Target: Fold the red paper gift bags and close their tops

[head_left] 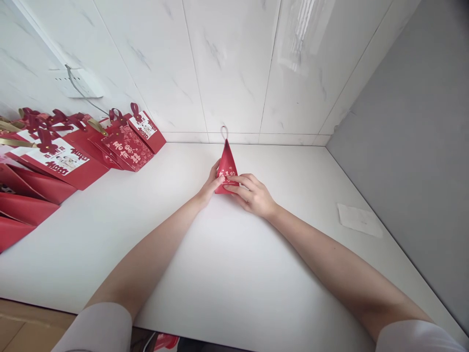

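A small red gift box (227, 161) with a pointed top, white lettering and a thin loop at its tip stands upright on the white table (234, 274), close to the wall. My left hand (211, 185) grips its left side, thumb across the lower front. From the right, my right hand (252, 194) has its fingers on the printed front, near the bottom edge. Both hands are closed around the box. Its back and base are partly hidden.
Several red gift boxes (85, 168) with ribbon handles stand crowded at the left. Behind them a cable runs from a wall socket (78, 83). A white sheet (359, 220) lies near the grey panel (406, 146) on the right. Tiles (234, 63) bound the back.
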`<action>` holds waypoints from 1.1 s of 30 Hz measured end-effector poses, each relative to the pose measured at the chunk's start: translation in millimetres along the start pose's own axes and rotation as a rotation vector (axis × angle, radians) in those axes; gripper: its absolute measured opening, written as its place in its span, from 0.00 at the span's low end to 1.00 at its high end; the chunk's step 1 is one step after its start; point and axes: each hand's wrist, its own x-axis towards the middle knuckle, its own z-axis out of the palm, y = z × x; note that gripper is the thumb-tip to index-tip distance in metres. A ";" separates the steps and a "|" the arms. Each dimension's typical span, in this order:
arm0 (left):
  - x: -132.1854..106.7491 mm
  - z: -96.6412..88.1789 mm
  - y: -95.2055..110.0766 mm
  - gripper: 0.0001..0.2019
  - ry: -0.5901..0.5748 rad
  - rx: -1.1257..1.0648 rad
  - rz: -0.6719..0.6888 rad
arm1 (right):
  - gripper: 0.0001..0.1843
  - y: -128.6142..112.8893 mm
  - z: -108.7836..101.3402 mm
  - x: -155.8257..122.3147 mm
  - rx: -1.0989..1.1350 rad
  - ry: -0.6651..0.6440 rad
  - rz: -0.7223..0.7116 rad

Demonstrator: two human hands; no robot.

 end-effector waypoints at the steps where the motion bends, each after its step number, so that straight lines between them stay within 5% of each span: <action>1: 0.2 0.3 -0.6 0.36 0.003 0.013 -0.007 | 0.20 -0.8 -0.3 0.2 0.029 -0.002 0.015; 4: 2.3 -0.9 -4.2 0.36 0.039 0.050 -0.014 | 0.26 -0.3 -0.3 0.4 0.157 0.146 0.222; 6: 4.1 -2.0 -7.6 0.38 0.067 0.102 -0.018 | 0.21 3.3 -0.1 -0.3 0.221 0.228 0.381; 8: 5.2 -2.3 -10.2 0.40 0.090 0.160 0.003 | 0.13 7.8 -0.5 -1.6 0.233 0.162 0.442; 12: 4.7 -0.9 -9.2 0.43 0.141 0.304 0.067 | 0.21 11.6 -1.2 -3.1 0.126 -0.030 0.391; 24: 1.4 1.5 -1.1 0.40 0.197 0.480 0.185 | 0.22 11.9 2.6 -3.0 0.029 -0.086 0.328; 30: 3.5 -1.4 -9.5 0.37 0.081 0.200 0.103 | 0.19 9.0 0.5 -2.8 0.103 -0.071 0.328; 33: 6.1 -3.6 -16.8 0.27 0.036 -0.002 -0.028 | 0.13 9.5 -1.8 -0.3 0.198 0.096 0.379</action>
